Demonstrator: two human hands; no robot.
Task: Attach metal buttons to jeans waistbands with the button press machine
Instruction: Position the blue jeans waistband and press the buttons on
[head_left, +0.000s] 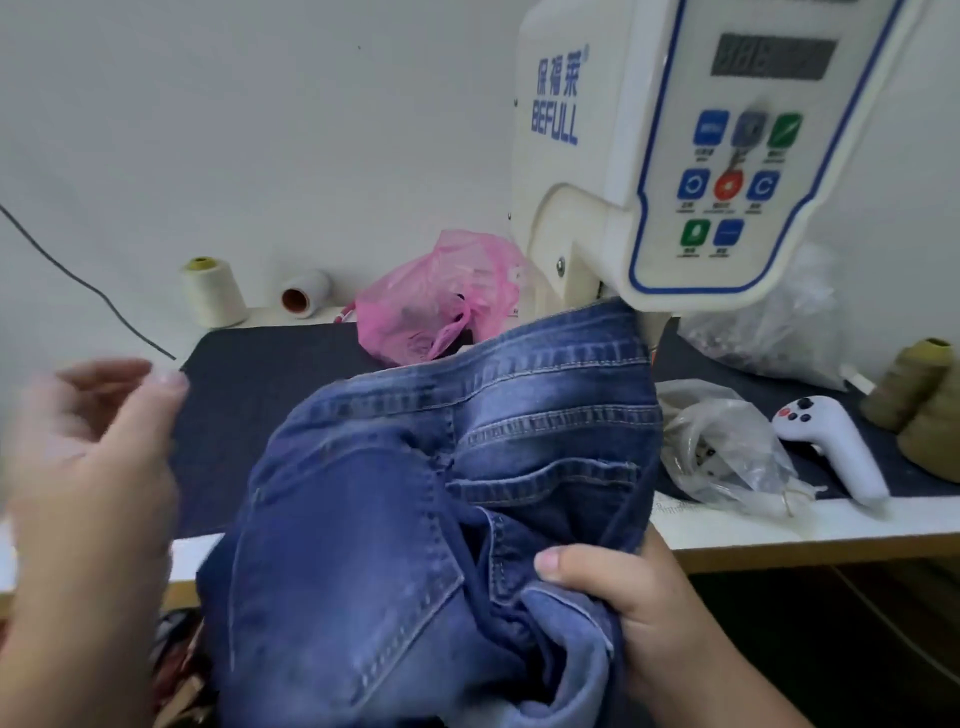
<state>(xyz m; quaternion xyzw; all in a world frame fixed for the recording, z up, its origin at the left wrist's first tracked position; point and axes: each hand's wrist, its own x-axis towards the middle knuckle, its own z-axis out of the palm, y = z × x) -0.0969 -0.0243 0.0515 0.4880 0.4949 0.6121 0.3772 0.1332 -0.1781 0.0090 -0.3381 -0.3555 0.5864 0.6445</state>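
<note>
The big white machine (675, 156) stands at the back. The jeans (441, 493) hang off the table, top edge under its head. The right hand (639, 597) grips the denim. The left hand (88, 457) is loose, holding nothing; it should pull the waistband flat

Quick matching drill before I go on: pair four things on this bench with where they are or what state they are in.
Things:
1. jeans
2. pink bag
3. white handheld tool
4. cream thread cone

Places or states:
A. lying flat on the dark mat, right of the machine
B. standing upright by the wall, far left
C. gripped by the right hand, top edge reaching up under the machine head
D. crumpled just left of the machine's base

Pairs: 1-C, 2-D, 3-A, 4-B
</note>
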